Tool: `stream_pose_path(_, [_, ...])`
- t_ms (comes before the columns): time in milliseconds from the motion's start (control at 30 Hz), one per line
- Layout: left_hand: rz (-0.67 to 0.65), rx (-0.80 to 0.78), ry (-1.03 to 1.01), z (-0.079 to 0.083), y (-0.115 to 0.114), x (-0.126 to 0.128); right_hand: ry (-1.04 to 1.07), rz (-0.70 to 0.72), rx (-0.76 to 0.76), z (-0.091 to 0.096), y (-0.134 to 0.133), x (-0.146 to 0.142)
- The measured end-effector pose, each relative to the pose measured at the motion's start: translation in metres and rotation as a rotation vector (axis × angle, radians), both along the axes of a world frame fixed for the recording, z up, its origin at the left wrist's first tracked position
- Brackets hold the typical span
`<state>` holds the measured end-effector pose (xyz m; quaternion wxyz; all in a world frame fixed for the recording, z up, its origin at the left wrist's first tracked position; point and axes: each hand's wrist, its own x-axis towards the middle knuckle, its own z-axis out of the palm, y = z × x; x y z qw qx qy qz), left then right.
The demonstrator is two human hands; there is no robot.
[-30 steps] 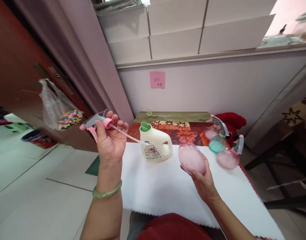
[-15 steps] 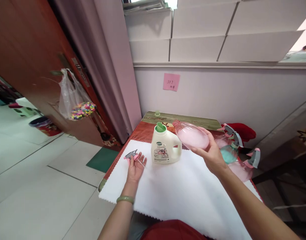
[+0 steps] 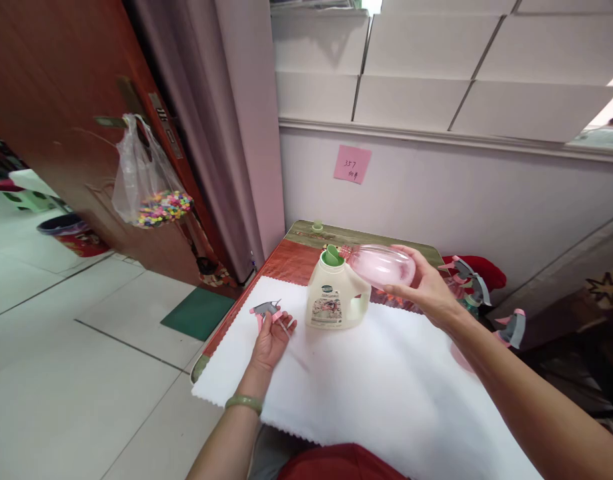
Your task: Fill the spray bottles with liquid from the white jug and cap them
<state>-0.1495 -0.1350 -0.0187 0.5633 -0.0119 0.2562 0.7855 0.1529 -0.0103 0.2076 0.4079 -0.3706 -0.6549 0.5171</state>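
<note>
Head view, left hand (image 3: 272, 340): fingertips pinched on spray head (image 3: 267, 309).
Right hand (image 3: 429, 287): fingers curled round pink bottle (image 3: 379, 267), neck beyond them.
Jug (image 3: 331, 283): between both hands' fingers.

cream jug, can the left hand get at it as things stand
Probably yes: the left hand is beside the cream jug, with nothing standing between them on the white cloth. But it holds the spray head, which would likely hinder a grip.

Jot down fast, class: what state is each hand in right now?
Left hand: holding the pink-and-grey spray head.
Right hand: holding the clear pink bottle, tipped, its neck at the jug's green mouth.
</note>
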Motion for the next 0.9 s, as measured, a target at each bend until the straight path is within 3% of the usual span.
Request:
stream_pose_path(167, [-0.012,0.006,0.015,0.000,0.000,0.000,-0.072,-0.045,0.066,0.012,0.003,0.001])
stream_pose_path(467, [-0.016,0.017,0.044,-0.002,0.000,0.001,-0.123,0.018,0.113,0.022,0.014,0.005])
stream_pose_path(900, [-0.037,0.040,0.067,-0.012,0.002,-0.004,-0.283,0.013,0.148,0.040,0.008,0.008])
